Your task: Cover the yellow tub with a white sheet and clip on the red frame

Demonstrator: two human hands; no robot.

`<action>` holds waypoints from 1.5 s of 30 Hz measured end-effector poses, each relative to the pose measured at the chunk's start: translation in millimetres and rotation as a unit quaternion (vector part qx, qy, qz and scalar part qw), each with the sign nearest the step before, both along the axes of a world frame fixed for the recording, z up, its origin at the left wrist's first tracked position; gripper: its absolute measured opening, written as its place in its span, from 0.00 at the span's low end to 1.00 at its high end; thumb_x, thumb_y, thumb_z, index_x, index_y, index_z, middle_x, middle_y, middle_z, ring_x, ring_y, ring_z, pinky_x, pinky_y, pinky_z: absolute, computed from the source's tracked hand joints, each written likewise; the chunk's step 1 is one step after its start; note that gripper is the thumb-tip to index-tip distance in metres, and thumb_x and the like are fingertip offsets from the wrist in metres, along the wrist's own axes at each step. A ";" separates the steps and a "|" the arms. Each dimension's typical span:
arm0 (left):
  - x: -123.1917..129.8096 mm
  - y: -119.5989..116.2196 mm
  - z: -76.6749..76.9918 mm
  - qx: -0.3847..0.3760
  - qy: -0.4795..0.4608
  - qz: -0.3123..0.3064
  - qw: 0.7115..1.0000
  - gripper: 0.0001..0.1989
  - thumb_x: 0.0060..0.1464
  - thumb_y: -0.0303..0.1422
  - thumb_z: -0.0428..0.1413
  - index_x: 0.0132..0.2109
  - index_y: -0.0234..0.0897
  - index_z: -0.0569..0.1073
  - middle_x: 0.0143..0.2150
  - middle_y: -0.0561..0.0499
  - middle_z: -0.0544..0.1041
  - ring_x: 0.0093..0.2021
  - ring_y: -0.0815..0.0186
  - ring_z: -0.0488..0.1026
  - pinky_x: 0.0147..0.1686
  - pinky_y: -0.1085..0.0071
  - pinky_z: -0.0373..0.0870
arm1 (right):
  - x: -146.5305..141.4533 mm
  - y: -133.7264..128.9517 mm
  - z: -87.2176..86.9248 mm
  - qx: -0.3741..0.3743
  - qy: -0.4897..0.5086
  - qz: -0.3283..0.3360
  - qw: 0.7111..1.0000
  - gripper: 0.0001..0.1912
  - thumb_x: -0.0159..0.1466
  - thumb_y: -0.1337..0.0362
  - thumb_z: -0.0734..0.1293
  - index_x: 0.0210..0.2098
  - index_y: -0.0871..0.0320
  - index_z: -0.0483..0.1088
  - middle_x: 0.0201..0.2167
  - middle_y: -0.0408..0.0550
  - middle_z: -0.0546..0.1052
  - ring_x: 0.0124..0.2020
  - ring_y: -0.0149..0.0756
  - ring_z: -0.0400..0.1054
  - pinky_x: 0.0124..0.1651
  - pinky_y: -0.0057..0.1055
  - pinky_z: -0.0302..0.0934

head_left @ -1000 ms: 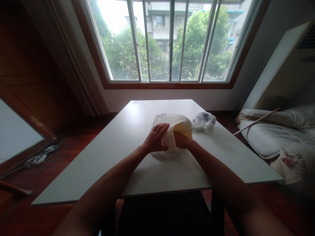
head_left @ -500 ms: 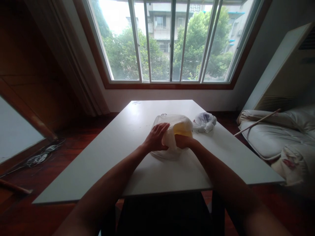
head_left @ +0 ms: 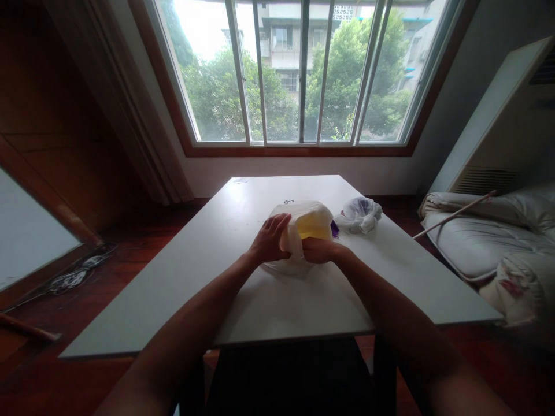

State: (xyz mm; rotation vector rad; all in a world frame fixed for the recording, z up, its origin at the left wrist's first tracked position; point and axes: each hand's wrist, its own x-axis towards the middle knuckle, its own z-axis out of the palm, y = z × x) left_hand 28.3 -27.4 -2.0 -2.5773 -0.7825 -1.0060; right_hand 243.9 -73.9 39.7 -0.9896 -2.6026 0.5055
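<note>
A whitish, see-through plastic bag (head_left: 319,211) stands near the middle of the white table (head_left: 186,277), its mouth toward me and something yellow (head_left: 318,230) showing inside. My left hand (head_left: 269,240) grips the bag's left side, thumb at the rim and fingers over the outside. Inside the mouth is my right hand (head_left: 319,251), its fingertips hidden by the bag's edge; whether they hold anything does not show. A purple item (head_left: 335,229) peeks out at the bag's right side, its kind unclear.
Right of the bag lies a knotted clear plastic bag (head_left: 359,215) with something dark in it. A small dark loop (head_left: 288,201) shows behind the bag. Beyond the table's right edge are a folded pale mattress (head_left: 463,237) and a stick (head_left: 455,215). Cables (head_left: 71,280) lie on the floor at left.
Both hands and the bag have shifted slightly left. The bag's mouth gapes wider with more yellow in sight, and the purple item has come into view on the right.
</note>
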 end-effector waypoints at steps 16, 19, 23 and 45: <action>2.0 2.3 -2.9 0.025 -0.001 -0.024 0.999 0.57 0.41 0.40 0.66 0.71 0.35 0.44 0.66 0.32 0.61 0.65 0.40 0.59 0.61 0.42 0.62 | 0.5 3.8 1.6 0.111 0.052 -0.125 0.985 0.15 0.66 0.68 0.62 0.49 0.61 0.73 0.47 0.56 0.80 0.47 0.44 0.74 0.52 0.37 0.67; 6.2 -1.5 -2.4 0.019 0.002 -0.041 0.999 0.58 0.39 0.39 0.66 0.71 0.37 0.43 0.66 0.33 0.60 0.65 0.39 0.59 0.61 0.42 0.62 | 1.2 8.5 0.3 0.146 0.054 -0.173 0.972 0.17 0.65 0.68 0.61 0.52 0.61 0.72 0.50 0.58 0.78 0.51 0.47 0.72 0.56 0.40 0.65; 9.4 -5.0 -0.8 0.017 -0.001 -0.051 0.999 0.59 0.38 0.38 0.67 0.72 0.37 0.43 0.67 0.34 0.60 0.66 0.40 0.58 0.61 0.43 0.62 | 1.1 10.2 -0.4 0.151 0.059 -0.183 0.970 0.17 0.65 0.66 0.62 0.52 0.60 0.71 0.50 0.58 0.78 0.51 0.48 0.72 0.55 0.41 0.65; 14.2 -9.3 -2.5 0.028 0.004 -0.063 0.998 0.56 0.40 0.42 0.66 0.71 0.36 0.45 0.66 0.33 0.61 0.65 0.41 0.59 0.60 0.43 0.61 | -3.2 15.5 -16.0 0.116 0.132 -0.094 0.980 0.12 0.66 0.60 0.65 0.43 0.59 0.75 0.43 0.56 0.79 0.50 0.49 0.72 0.56 0.40 0.66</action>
